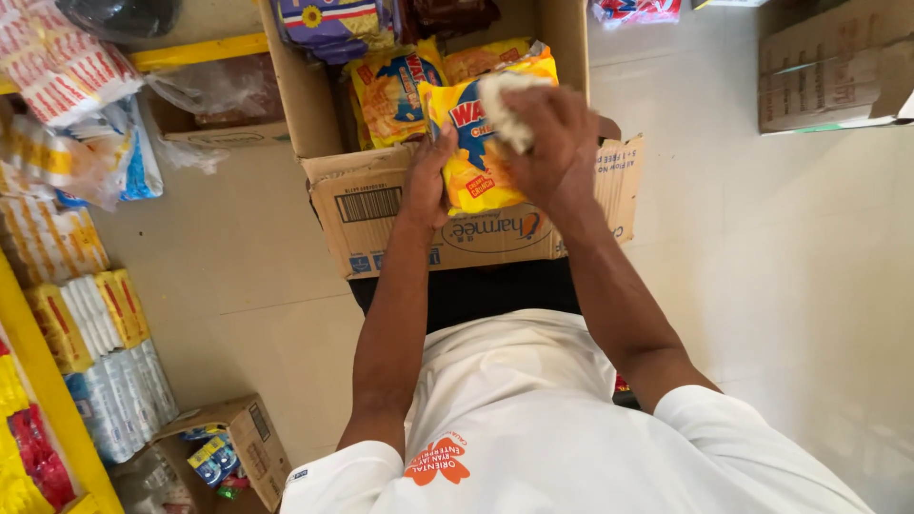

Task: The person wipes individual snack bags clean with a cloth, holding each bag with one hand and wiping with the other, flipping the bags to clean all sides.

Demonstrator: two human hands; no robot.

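Note:
My left hand [427, 176] grips the left edge of a yellow and blue snack packet [473, 152], held upright above an open cardboard box [381, 205]. My right hand [550, 143] presses a crumpled white cloth [507, 107] against the packet's upper front. Inside the box lie more yellow packets [395, 90] and purple ones [328, 24] further back.
Yellow shelves [38, 381] on the left carry stacked packets in yellow, white and red. A small open carton [249, 440] with small items sits on the floor at lower left. Another cardboard box [833, 67] lies at upper right on the pale tiled floor [781, 286].

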